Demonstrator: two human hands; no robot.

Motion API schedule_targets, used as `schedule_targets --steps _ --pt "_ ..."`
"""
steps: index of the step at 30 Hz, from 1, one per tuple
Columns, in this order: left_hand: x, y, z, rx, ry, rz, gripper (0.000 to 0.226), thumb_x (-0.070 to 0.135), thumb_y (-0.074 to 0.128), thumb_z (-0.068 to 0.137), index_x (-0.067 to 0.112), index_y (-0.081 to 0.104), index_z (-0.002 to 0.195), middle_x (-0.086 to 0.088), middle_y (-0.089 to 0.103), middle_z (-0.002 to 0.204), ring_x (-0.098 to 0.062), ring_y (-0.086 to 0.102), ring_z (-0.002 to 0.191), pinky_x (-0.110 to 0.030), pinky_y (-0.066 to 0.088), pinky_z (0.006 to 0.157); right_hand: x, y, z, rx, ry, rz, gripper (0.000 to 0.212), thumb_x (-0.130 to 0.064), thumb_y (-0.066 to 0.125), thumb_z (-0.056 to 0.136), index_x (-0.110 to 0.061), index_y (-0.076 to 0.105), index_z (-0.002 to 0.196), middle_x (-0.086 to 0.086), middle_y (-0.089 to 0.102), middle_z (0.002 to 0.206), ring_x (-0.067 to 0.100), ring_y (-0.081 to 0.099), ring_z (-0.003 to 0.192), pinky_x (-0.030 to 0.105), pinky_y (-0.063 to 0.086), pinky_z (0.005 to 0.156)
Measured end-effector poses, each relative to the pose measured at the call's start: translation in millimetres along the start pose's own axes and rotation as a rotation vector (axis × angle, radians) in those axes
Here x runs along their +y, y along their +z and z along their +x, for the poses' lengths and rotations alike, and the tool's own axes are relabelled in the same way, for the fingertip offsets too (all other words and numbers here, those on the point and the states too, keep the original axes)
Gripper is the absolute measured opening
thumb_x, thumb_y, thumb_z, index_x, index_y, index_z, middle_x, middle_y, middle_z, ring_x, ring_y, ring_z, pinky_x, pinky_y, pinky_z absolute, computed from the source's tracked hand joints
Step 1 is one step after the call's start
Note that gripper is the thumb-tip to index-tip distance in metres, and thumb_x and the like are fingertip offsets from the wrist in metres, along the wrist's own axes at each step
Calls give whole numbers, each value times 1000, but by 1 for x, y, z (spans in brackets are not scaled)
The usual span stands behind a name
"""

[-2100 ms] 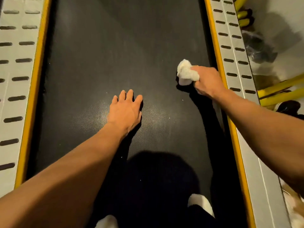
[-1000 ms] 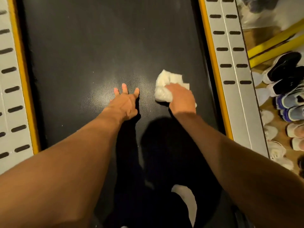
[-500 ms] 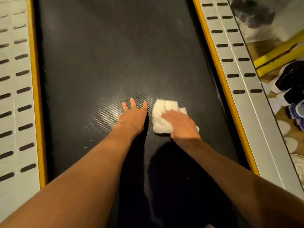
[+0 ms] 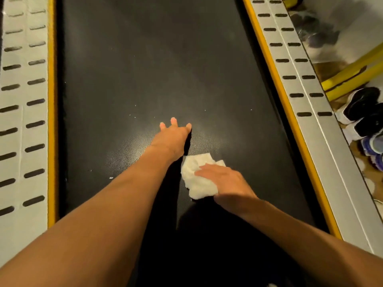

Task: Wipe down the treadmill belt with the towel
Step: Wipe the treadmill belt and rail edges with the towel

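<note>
The black treadmill belt [image 4: 145, 65] fills the middle of the view, with small white specks scattered on it. My left hand [image 4: 171, 137] lies flat on the belt near its centre, fingers straight and spread. Just to its right and closer to me, my right hand [image 4: 226, 183] presses the crumpled white towel [image 4: 196, 181] flat against the belt with straight fingers. Most of the towel sticks out to the left of that hand.
Grey side rails with dark slots and yellow trim run along the belt on the left [image 4: 22, 121] and the right [image 4: 306, 96]. Beyond the right rail are yellow bars [image 4: 356, 73] and several shoes [image 4: 366, 112] on the floor.
My right hand has dragged the towel from the belt's right edge toward the centre and then back toward me. It went from gripping the bunched towel to pressing it flat. My left hand stayed planted.
</note>
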State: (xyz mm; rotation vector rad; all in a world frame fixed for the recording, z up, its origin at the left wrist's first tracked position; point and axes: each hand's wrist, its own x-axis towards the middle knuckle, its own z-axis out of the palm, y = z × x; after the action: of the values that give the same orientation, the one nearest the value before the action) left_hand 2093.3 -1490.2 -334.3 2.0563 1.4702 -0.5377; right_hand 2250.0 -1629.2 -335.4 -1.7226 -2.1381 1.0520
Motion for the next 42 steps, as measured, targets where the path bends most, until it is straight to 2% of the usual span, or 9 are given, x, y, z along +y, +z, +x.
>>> schedule_targets --steps 5,9,13,18,24,28,33,38,42 --pt "-32 6 -14 128 70 -156 65 -4 56 83 20 43 143 -6 22 159 -33 22 145 -42 33 113 38 -65 79 357 204 -145 59 0 52 74 -33 63 121 -3 66 121 23 59 113 31 45 97" --pt "-42 11 -23 192 75 -257 67 -9 54 82 17 43 143 -4 21 160 -24 22 147 -38 27 116 11 -39 82 250 290 -194 60 4 50 79 -25 55 131 4 59 128 31 52 118 34 40 94" --pt "-39 12 -33 184 67 -285 67 -6 55 84 17 40 145 -3 18 160 -23 21 147 -37 29 114 -42 23 20 -71 -81 -52 59 5 57 71 -21 63 124 3 56 134 23 49 127 35 39 105" --pt "-53 19 -31 171 69 -323 66 14 61 87 25 36 148 4 21 159 -22 26 145 -39 28 115 -41 -52 52 -103 167 330 26 -7 71 75 -29 63 87 -13 66 86 -1 62 79 18 46 66" --pt "-43 9 -39 210 54 -302 60 -3 48 88 22 43 143 2 26 158 -24 30 143 -37 30 114 0 -96 83 370 270 -50 57 -33 74 79 -24 49 128 1 54 124 18 55 114 30 44 91" --pt "-41 7 -42 224 21 -296 60 -5 48 85 22 47 139 0 27 158 -26 35 140 -37 33 111 -3 -25 74 138 336 -375 78 -68 57 77 -27 34 139 6 33 147 31 34 133 51 33 101" --pt "-51 13 -41 267 -75 -373 40 0 47 83 22 56 116 -11 60 123 -38 57 110 -38 48 83 -5 -17 79 186 90 -591 41 -29 57 84 -20 51 124 9 54 124 34 51 104 45 41 84" --pt "-65 8 -48 409 -228 -489 48 5 48 88 24 55 132 -12 61 128 -33 57 118 -41 47 100 -1 -70 113 334 56 -319 40 -27 61 79 -20 57 118 13 60 110 39 57 98 50 48 82" --pt "-74 10 -58 415 -257 -392 44 7 48 87 22 57 127 -9 62 126 -33 58 114 -42 48 94 -16 -35 124 182 -53 -475 25 -27 50 80 -23 62 101 2 63 106 32 58 99 45 46 78"
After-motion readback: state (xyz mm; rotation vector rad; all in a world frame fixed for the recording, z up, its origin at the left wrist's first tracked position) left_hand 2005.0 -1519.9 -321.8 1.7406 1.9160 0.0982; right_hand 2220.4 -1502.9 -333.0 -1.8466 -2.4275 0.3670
